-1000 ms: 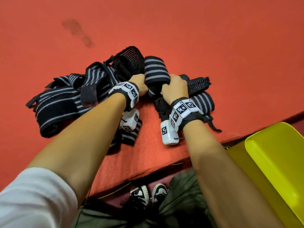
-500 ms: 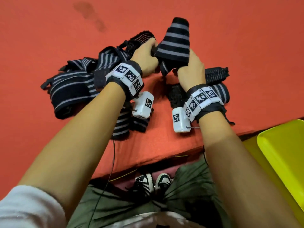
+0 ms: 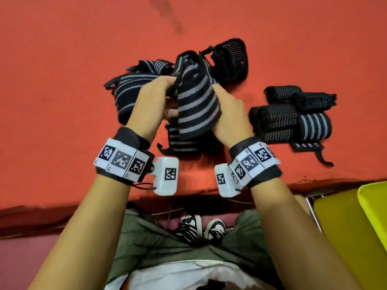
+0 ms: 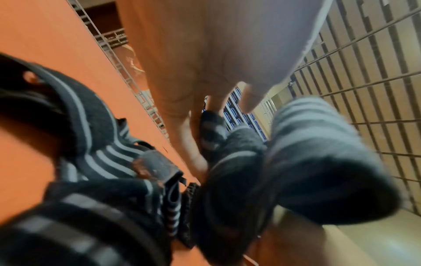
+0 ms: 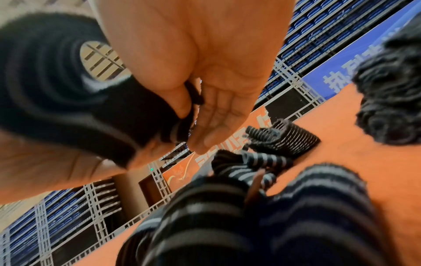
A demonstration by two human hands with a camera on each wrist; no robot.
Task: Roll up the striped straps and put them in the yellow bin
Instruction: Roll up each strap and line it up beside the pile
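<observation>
Nearest the person, each wrist carries a band of white blocks printed with black-and-white square code markers; these hold no readable text.

Beyond the bands, the left hand [image 3: 149, 101] and the right hand [image 3: 228, 114] together hold one striped strap [image 3: 196, 103] raised above the near edge of the red surface [image 3: 62, 80]. In the right wrist view the thumb and fingers [image 5: 205, 115] of the right hand are pinched together on the strap's dark end. The left wrist view shows the left hand's fingers closed against the strap fabric. This two-handed hold is judged to fix one end while the other hand winds, which is what starting a roll calls for. The free length hangs down between the wrists towards the surface, so the strap is judged unrolled as yet.

At the near right corner, past the surface edge, stands the yellow bin [image 3: 372, 206]. No strap can be seen in the part of it that shows.

Towards the right edge of the surface lie rolled straps [image 3: 293, 116], grouped and touching one another, probably set within reach of the bin.

Further in, behind the hands, lies the pile of loose straps [image 3: 146, 80], tangled and overlapping, with a dark stain [image 3: 167, 15] on the surface beyond it.

Farthest off, the right wrist view shows a blue banner [image 5: 341, 72] with large white characters, cropped and blurred, and therefore not legible.
</observation>
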